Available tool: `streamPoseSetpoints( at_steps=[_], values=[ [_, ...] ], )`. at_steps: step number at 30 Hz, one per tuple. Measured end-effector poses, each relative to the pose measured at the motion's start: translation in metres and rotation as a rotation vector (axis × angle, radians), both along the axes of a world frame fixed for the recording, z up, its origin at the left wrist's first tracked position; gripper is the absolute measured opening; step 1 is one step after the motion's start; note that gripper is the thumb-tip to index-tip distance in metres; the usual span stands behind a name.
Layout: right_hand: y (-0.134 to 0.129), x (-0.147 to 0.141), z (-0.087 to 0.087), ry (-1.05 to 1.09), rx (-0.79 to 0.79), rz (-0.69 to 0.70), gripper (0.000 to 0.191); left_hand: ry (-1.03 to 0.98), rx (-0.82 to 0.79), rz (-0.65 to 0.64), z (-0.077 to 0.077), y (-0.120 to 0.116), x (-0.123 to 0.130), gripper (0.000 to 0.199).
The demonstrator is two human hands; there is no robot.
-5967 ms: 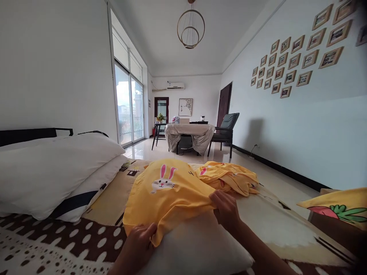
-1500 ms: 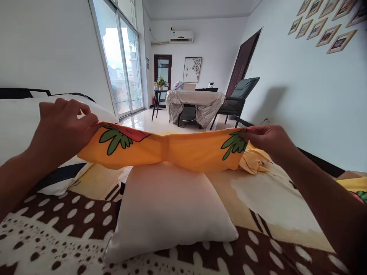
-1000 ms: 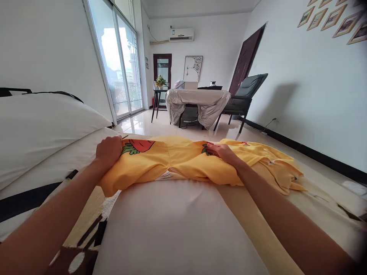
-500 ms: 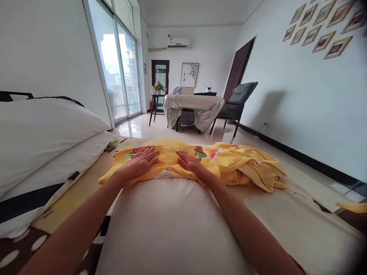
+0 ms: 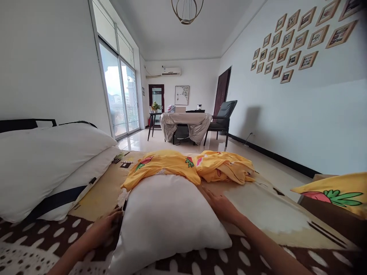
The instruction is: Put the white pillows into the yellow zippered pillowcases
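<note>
A white pillow (image 5: 169, 217) lies on the bed in front of me, its far end inside a yellow pillowcase (image 5: 169, 162) printed with red fruit and green leaves. The rest of the case is bunched up to the right. My left hand (image 5: 106, 227) is low at the pillow's left side, fingers apart and pointing at its edge; the fingertips are dim. At the right side my right hand (image 5: 220, 204) lies with its fingers stretched out along the pillow's edge. Neither hand visibly grips the cloth.
White pillows (image 5: 48, 164) are stacked at the left. The bed has a beige and brown dotted sheet (image 5: 266, 206). At the right, a yellow printed cloth (image 5: 341, 194) lies over a brown box-like thing. Beyond the bed stand a covered table (image 5: 186, 118) and a black chair (image 5: 222, 120).
Both hands have left the yellow pillowcase and come back toward me, down to the two sides of the white pillow. The view has tilted up and turned right.
</note>
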State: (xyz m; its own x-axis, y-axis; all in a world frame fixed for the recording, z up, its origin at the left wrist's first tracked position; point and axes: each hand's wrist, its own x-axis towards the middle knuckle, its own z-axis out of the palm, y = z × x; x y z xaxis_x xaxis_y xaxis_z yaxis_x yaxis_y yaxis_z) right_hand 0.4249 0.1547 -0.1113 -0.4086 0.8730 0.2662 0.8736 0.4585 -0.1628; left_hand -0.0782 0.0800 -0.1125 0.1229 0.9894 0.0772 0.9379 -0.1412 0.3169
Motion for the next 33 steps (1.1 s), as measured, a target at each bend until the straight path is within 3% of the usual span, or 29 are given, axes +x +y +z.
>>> streamPoseSetpoints(
  at_steps=[4, 6, 8, 10, 12, 15, 17, 19, 24, 28, 31, 33],
  values=[
    [-0.044, 0.025, -0.021, 0.121, -0.061, 0.140, 0.064, 0.105, -0.054, -0.076, -0.013, -0.071, 0.022, 0.059],
    [-0.054, 0.023, -0.020, 0.237, -0.103, 0.147, 0.059, 0.036, -0.032, -0.130, -0.009, -0.087, 0.039, 0.059],
    [-0.056, 0.013, -0.009, 0.390, -0.126, 0.184, 0.057, -0.076, 0.018, -0.176, 0.002, -0.090, 0.052, 0.050],
    [-0.051, 0.001, 0.013, 0.572, -0.078, 0.223, 0.053, -0.192, 0.107, -0.178, 0.019, -0.082, 0.058, 0.031],
    [-0.042, -0.012, 0.041, 0.765, 0.032, 0.213, 0.045, -0.318, 0.254, -0.089, 0.042, -0.067, 0.060, 0.022],
    [-0.028, -0.031, 0.080, 1.096, 0.173, 0.095, 0.039, -0.514, 0.606, 0.078, 0.082, -0.038, 0.064, 0.043],
    [-0.020, -0.045, 0.097, 1.243, 0.192, 0.051, 0.040, -0.636, 0.822, 0.063, 0.106, -0.019, 0.071, 0.058],
    [-0.012, -0.059, 0.106, 1.315, 0.185, 0.048, 0.041, -0.728, 0.896, 0.016, 0.125, -0.003, 0.080, 0.061],
    [-0.001, -0.083, 0.118, 1.419, 0.156, 0.105, 0.044, -0.832, 0.708, -0.038, 0.159, 0.018, 0.098, 0.059],
    [0.001, -0.096, 0.135, 1.374, 0.088, 0.237, 0.043, -0.753, 0.576, -0.145, 0.179, 0.037, 0.111, 0.057],
    [0.003, -0.111, 0.142, 1.257, 0.013, 0.349, 0.040, -0.646, 0.444, -0.299, 0.180, 0.052, 0.125, 0.046],
    [0.006, -0.122, 0.139, 1.103, -0.048, 0.436, 0.041, -0.557, 0.355, -0.371, 0.168, 0.058, 0.134, 0.041]
  ],
)
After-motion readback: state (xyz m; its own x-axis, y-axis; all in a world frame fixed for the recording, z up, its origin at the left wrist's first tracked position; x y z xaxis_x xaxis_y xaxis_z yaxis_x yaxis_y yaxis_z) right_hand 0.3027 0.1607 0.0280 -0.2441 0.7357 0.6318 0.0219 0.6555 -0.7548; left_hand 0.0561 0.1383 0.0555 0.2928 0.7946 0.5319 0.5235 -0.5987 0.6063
